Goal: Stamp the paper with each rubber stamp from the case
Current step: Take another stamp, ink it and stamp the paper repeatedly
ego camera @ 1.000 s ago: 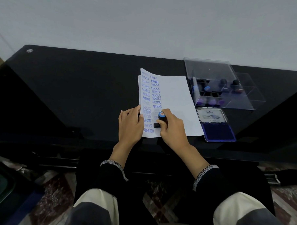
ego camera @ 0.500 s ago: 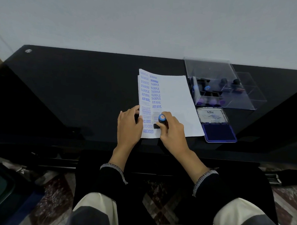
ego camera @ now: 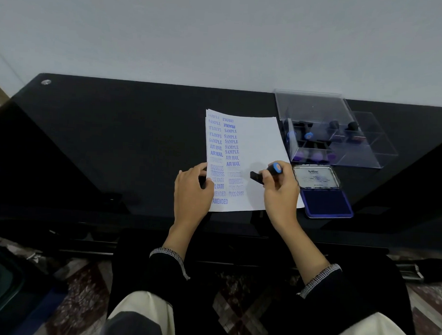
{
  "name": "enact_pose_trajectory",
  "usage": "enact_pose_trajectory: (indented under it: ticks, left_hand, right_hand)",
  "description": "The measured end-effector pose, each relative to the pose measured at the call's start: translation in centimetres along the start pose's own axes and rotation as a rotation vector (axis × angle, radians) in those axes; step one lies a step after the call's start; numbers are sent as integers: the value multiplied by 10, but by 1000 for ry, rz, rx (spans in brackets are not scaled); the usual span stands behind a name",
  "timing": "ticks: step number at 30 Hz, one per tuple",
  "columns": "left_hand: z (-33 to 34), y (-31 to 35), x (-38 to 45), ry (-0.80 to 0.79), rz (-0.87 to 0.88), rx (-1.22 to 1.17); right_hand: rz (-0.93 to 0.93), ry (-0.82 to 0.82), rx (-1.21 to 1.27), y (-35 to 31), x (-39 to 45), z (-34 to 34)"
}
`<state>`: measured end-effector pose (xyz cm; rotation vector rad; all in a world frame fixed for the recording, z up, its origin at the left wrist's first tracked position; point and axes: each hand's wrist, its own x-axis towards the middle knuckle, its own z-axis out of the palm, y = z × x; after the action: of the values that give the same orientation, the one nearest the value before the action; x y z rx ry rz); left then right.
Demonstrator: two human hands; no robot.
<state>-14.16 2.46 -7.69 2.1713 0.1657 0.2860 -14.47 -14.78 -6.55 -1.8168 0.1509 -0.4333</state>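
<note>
A glossy black table (ego camera: 114, 142) carries a white paper sheet (ego camera: 258, 148) printed with blue stamp marks, a clear plastic case (ego camera: 362, 158) of stamps and an open blue ink pad (ego camera: 327, 202). The left hand (ego camera: 192, 189) lies flat on the sheet's left edge, fingers loosely spread. The right hand (ego camera: 281, 192) pinches a black blue-capped rubber stamp (ego camera: 266, 173), tilted above the sheet.

Your left hand (ego camera: 192, 189) lies flat, palm down, fingers spread a little and pointing away from you. Your right hand (ego camera: 279, 192) is lifted and curled, pinching something between thumb and fingers. Both arms reach forward, and dark sleeves end at your wrists.
</note>
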Motion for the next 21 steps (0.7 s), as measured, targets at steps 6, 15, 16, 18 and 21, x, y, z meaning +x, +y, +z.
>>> enact_pose_trajectory:
  ticks: [6,15,16,18,21]
  left_hand:
    - [0,-1,0,4,10,-2]
    - [3,-4,1,12,71,64]
    - [3,-5,0,9,88,97]
    - [5,-6,-1,-2,128,193]
    - [10,-8,-1,-18,191,358]
  right_hand:
    - [35,35,7,-1,3,-2]
    - [14,-45,51,-12,-9,2]
    - [18,-43,62,-10,-12,2]
    - [49,-9,101,-6,-17,2]
    - [147,59,216,-2,-21,-1]
